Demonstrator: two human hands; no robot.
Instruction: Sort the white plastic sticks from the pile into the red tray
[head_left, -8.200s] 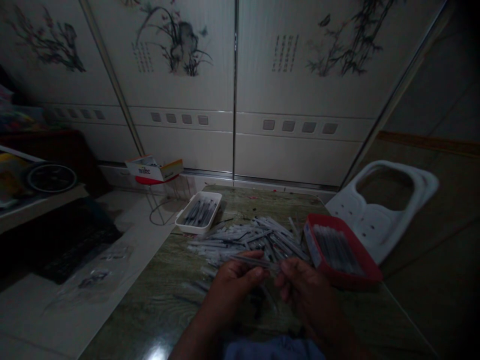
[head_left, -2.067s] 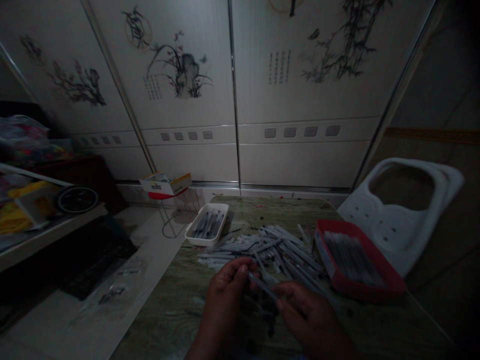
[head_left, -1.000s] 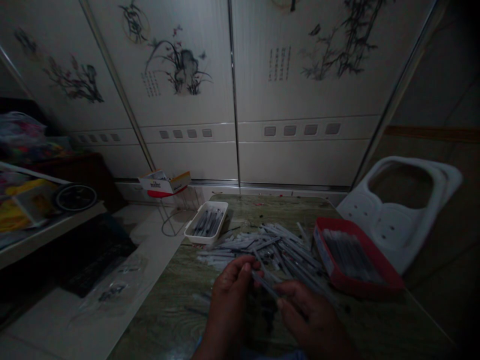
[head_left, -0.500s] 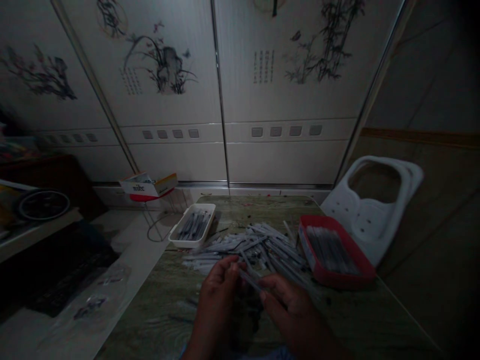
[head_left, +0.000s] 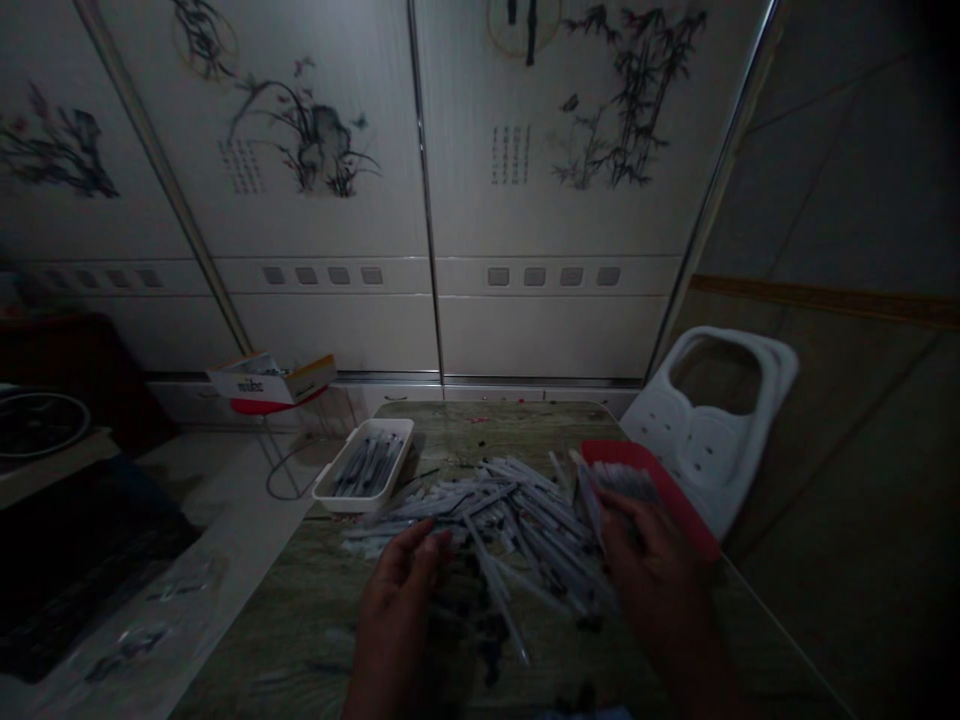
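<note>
Right hand (head_left: 654, 552) is overlapping red tray (head_left: 685, 500), pile's (head_left: 499, 505) two o'clock — snagging could spill tubes (head_left: 628, 480); what it and left hand (head_left: 394, 590) are gripping isn't showing.

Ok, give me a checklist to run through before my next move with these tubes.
1. White tray upright on the table: ok, stocked with thin dark pieces.
2. Red container open on top: ok, tubes show inside.
3. Loose tubes lined up: not ok, they lie crisscrossed between the two containers.
4. Right hand at the red container: ok, it overlaps the near side in view.
5. Left hand free: cannot tell, its fingertips are too dim.
</note>
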